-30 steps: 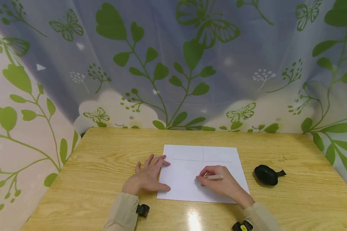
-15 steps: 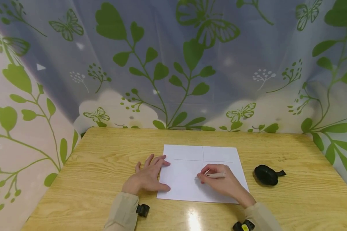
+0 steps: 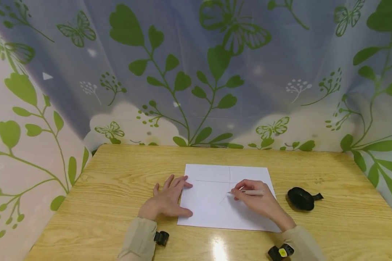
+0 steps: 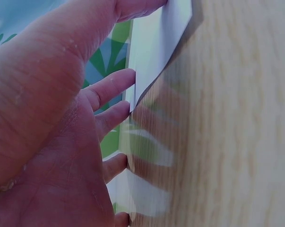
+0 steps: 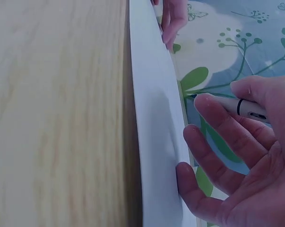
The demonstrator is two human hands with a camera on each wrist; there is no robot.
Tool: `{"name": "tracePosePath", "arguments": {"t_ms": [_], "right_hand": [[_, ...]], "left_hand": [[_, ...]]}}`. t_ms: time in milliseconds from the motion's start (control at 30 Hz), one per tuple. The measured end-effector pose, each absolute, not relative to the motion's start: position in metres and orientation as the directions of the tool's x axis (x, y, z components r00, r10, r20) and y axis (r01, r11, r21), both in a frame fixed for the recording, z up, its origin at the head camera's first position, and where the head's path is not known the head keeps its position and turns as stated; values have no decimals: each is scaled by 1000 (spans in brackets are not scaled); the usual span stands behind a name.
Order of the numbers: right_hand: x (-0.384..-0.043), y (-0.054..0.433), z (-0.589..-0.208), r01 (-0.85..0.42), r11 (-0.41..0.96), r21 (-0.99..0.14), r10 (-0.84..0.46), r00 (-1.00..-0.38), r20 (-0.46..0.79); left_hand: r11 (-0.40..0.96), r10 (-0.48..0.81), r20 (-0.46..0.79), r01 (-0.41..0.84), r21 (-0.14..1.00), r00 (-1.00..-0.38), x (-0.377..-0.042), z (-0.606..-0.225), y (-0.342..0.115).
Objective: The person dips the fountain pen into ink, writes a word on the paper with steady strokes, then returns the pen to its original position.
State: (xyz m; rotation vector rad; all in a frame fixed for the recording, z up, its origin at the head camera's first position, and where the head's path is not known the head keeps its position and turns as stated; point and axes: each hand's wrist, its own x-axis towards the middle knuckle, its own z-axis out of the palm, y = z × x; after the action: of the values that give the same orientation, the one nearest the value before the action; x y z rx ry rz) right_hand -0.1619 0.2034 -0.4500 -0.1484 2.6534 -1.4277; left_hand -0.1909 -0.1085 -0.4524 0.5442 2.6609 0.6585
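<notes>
A sheet of white paper [image 3: 202, 208] lies on the wooden table, bearing a long thin line across its upper part and a line crossing it downward. Below these is a short slanted stroke. My right hand [image 3: 256, 201] pinches a pale pen [image 3: 253, 192], its tip at the upper end of that stroke. In the right wrist view, the pen [image 5: 252, 110] with a dark ring sits between thumb and index finger, the other fingers loosely bent. My left hand [image 3: 166, 201] rests with spread fingers at the sheet's left edge, thumb and index finger on the paper [image 4: 159, 40].
A small black pan-shaped dish [image 3: 300, 199] with a short handle stands on the wooden table [image 3: 127, 174], right of the paper. Behind the table and at both sides hangs a curtain [image 3: 189, 108] printed with green leaves and butterflies.
My right hand has moved up and to the right with the pen, and a short slanted stroke now shows on the paper. The left hand stays where it was.
</notes>
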Motion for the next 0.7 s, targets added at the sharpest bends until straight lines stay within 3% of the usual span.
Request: {"name": "tracePosePath", "arguments": {"t_ms": [467,700], "right_hand": [[-159,201,-455,-62,530,-846,-215,-975,-63],[-164,203,-455,-50,563,-825,-146,-988,-40]], "left_hand": [[816,441,-230,280,506,-868,-191,-453,-109],[819,439,-231,281,500,-868,-191,-454,-109]]}}
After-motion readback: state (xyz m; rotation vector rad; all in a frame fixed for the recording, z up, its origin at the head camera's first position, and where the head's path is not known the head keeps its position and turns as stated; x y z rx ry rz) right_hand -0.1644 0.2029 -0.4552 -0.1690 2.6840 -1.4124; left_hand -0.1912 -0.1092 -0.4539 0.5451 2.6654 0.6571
